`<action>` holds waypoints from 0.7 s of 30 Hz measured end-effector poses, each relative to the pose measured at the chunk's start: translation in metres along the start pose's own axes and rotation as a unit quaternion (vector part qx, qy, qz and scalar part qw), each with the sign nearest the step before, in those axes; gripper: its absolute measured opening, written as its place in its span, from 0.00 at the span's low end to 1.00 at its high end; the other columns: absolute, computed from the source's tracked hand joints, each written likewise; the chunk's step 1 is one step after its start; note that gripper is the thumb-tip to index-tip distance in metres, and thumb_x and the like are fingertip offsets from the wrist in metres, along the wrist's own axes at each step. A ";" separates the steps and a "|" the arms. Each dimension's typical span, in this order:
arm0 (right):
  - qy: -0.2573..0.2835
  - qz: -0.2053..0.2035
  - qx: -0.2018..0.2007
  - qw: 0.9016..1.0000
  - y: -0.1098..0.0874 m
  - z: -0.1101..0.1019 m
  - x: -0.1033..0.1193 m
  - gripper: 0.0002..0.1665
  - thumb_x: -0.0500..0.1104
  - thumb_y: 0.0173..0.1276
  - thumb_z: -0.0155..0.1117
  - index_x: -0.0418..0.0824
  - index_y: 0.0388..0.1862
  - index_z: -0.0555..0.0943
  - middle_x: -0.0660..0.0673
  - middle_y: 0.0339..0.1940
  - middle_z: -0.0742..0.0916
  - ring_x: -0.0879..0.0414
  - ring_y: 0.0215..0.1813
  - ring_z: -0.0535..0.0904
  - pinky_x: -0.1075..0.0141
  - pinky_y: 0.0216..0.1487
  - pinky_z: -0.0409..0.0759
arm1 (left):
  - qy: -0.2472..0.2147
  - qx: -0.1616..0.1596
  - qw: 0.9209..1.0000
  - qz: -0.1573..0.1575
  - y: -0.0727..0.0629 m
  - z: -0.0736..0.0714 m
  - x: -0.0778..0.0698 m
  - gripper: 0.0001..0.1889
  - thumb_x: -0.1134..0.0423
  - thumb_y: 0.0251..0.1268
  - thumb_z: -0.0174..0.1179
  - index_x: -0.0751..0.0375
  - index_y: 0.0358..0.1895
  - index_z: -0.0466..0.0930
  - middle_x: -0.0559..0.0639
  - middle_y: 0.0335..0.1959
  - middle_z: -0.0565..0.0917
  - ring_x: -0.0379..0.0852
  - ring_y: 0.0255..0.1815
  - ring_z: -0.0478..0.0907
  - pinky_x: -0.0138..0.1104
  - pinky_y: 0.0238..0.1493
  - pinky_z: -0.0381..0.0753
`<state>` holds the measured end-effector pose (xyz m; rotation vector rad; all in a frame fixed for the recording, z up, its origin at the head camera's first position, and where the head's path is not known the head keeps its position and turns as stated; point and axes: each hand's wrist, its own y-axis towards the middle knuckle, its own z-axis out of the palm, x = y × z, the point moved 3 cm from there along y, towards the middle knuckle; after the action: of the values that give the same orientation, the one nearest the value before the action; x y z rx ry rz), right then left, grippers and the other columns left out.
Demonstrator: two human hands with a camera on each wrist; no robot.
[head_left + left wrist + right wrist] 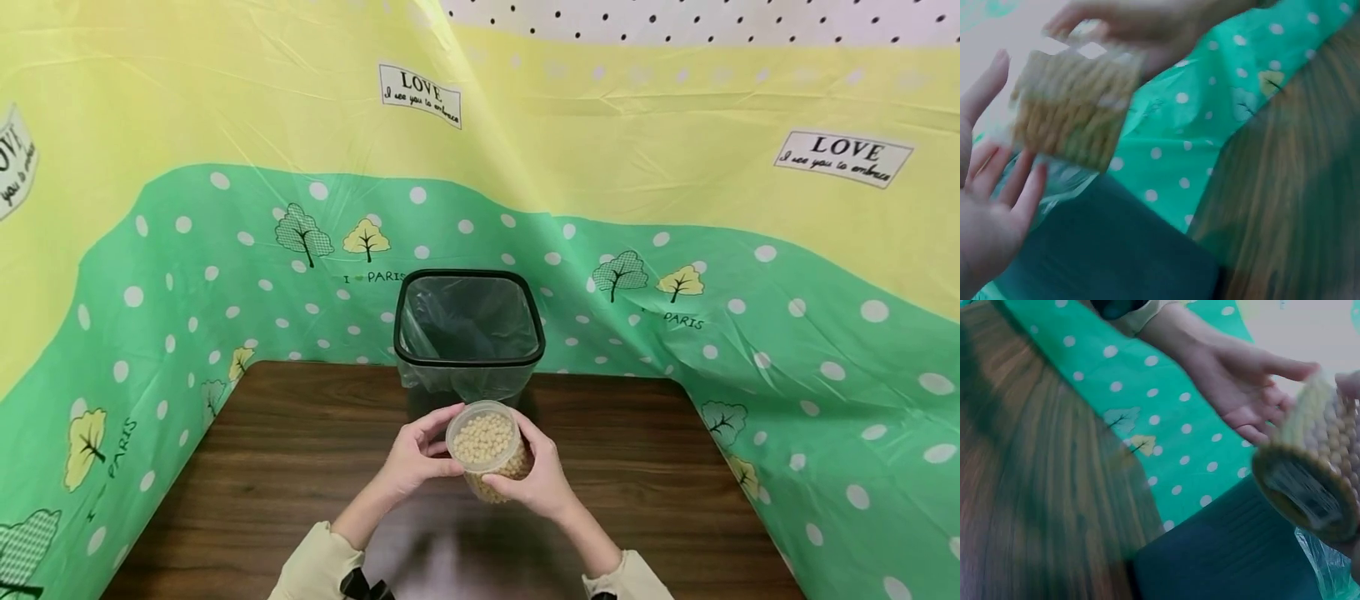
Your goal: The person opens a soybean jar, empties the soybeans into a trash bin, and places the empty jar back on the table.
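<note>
Here, a person's right hand [542,477] is gripping a clear, cylindrical plastic jar [512,463] packed with pale yellow, round beans [482,437], while the left hand [415,457], its fingers loosely extended, is touching the side. The jar is hovering above a dark brown, wood-grain counter [300,467], just in front of a dark, square-mouthed bin [468,363] with black rim and clear plastic liner [420,327]. A yellow-and-green printed cloth [480,200] is hanging behind.

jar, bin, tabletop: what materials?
Jar: likely clear, smooth plastic, glass possible; bean-like contents show through. Bin: probably matte dark plastic; wall looks dull, opaque. Tabletop: wood or wood-look laminate, slight sheen; brown grain streaks, soft reflection.
</note>
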<state>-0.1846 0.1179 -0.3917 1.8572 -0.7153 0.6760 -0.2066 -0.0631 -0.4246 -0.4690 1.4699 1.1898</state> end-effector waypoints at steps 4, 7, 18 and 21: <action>-0.048 0.009 -0.039 0.998 0.001 -0.001 0.007 0.46 0.33 0.35 0.76 0.26 0.57 0.68 0.32 0.48 0.79 0.50 0.48 0.76 0.72 0.49 0.72 | 0.025 -0.035 0.999 0.006 -0.001 0.002 0.001 0.38 0.65 0.46 0.70 0.77 0.60 0.63 0.71 0.57 0.69 0.39 0.49 0.75 0.34 0.44 0.79; 0.005 0.023 -0.007 1.000 -0.003 -0.002 -0.007 0.45 0.33 0.38 0.75 0.29 0.59 0.67 0.34 0.50 0.78 0.55 0.49 0.75 0.71 0.49 0.72 | -0.014 0.001 1.000 0.008 0.001 -0.004 0.002 0.36 0.67 0.48 0.68 0.81 0.59 0.61 0.61 0.55 0.73 0.40 0.51 0.74 0.33 0.44 0.78; -0.059 -0.017 -0.021 0.998 -0.001 -0.001 -0.004 0.47 0.36 0.34 0.78 0.29 0.57 0.69 0.35 0.48 0.79 0.51 0.48 0.76 0.71 0.50 0.72 | 0.015 0.012 1.000 0.015 0.000 -0.001 0.002 0.40 0.63 0.48 0.69 0.77 0.63 0.59 0.63 0.60 0.69 0.38 0.57 0.70 0.32 0.48 0.76; -0.051 0.001 -0.025 0.998 0.001 -0.003 0.004 0.46 0.33 0.34 0.77 0.27 0.57 0.68 0.34 0.48 0.79 0.51 0.48 0.76 0.72 0.49 0.72 | 0.019 0.001 0.999 0.025 -0.001 -0.001 0.000 0.38 0.64 0.47 0.69 0.78 0.61 0.60 0.63 0.58 0.71 0.39 0.55 0.71 0.33 0.47 0.77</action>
<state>-0.1829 0.1196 -0.3873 1.8548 -0.7934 0.5625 -0.2061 -0.0643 -0.4247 -0.4585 1.5238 1.2255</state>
